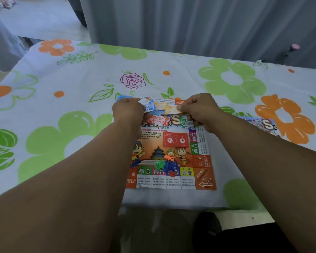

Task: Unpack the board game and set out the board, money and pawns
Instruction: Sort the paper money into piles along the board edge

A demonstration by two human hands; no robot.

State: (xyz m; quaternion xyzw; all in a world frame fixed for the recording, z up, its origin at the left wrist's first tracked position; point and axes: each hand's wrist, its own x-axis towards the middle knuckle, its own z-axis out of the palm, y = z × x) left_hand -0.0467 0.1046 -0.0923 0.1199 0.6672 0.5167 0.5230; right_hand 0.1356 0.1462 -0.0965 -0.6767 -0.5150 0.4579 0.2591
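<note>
Table with white floral cloth (62, 79), colourful paper game board (173, 143) lying flat near its front edge.
Left hand (129, 111) and right hand (199, 110) each pinch an end of the multicoloured paper money strip (162, 105) over the board's far end; small plastic pawns (165, 165) sit clustered on its near half.

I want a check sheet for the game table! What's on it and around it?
Surface: flowered tablecloth covers the table.
Job's things: board lies flat on the cloth; coloured pawns are heaped on its near part; money notes are spread at its far edge.
Clutter: colourful packet lies right of the board, partly hidden by the arm.
Grippers: left hand and right hand both pinch money notes.
Cables: nothing seen.
Surroundings: grey curtain hangs behind the table.
</note>
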